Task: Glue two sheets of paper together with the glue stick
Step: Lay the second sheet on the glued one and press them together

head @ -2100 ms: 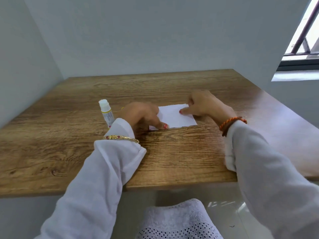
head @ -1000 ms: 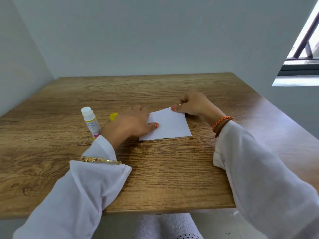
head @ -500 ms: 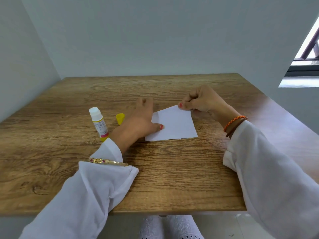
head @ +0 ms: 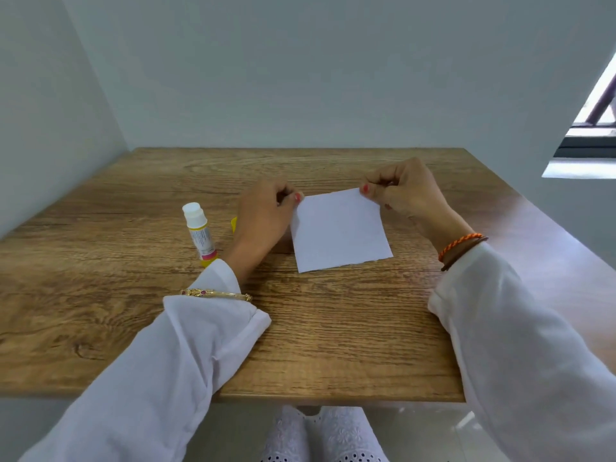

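A small white paper (head: 340, 231) is tilted up off the wooden table (head: 333, 328), its near torn edge low by the tabletop. My left hand (head: 266, 215) pinches its far left corner and my right hand (head: 403, 191) pinches its far right corner. Whether it is one sheet or two stacked cannot be told. The glue stick (head: 199, 230) stands upright, uncapped, left of my left hand. Its yellow cap (head: 234, 223) peeks out from behind my left hand.
The table sits in a corner, with grey walls (head: 300, 78) at the back and left. A window sill (head: 580, 168) is at the far right. The table's near edge is close to my lap.
My left hand went from pressing flat on the paper to pinching its far left corner. Both hands have raised the paper's far edge off the table.
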